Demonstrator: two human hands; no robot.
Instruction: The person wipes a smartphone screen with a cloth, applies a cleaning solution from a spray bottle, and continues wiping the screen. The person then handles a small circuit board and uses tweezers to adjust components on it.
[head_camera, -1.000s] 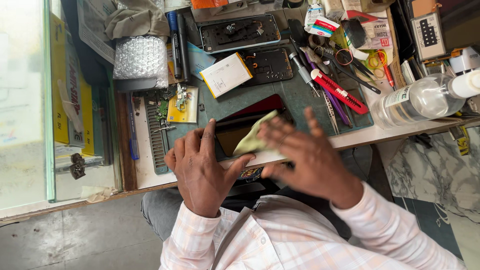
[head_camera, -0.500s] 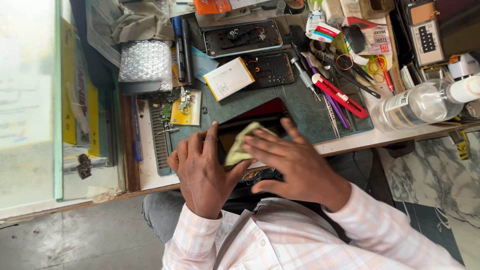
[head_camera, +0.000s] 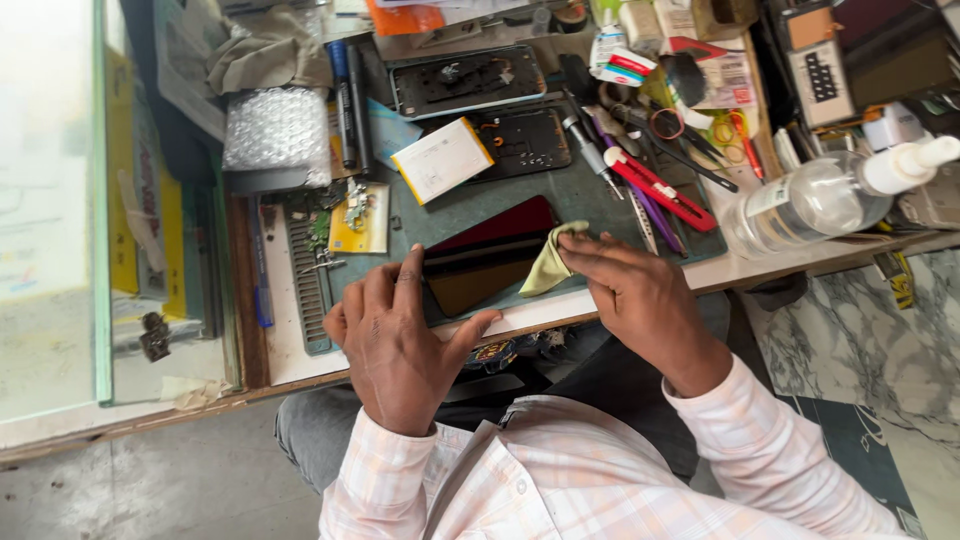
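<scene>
Right hand (head_camera: 640, 300) pinches the cloth (head_camera: 548, 262) to wipe the phone screen (head_camera: 480, 262) at the counter's (head_camera: 760, 265) near edge; left hand (head_camera: 400, 340), fingers spread, pins it steady.

Dark phone screen (head_camera: 485, 262) flat under yellow-green cloth (head_camera: 548, 265)

Bare green mat (head_camera: 470, 205) lies open above the dark phone screen (head_camera: 485, 255); red-handled tools (head_camera: 660, 190) and a clear bottle (head_camera: 815, 200) crowd the right.

A dark phone screen (head_camera: 480, 262) lies by the desk's near edge, a white, yellow-edged box (head_camera: 442, 160), possibly packaging, behind it.
</scene>
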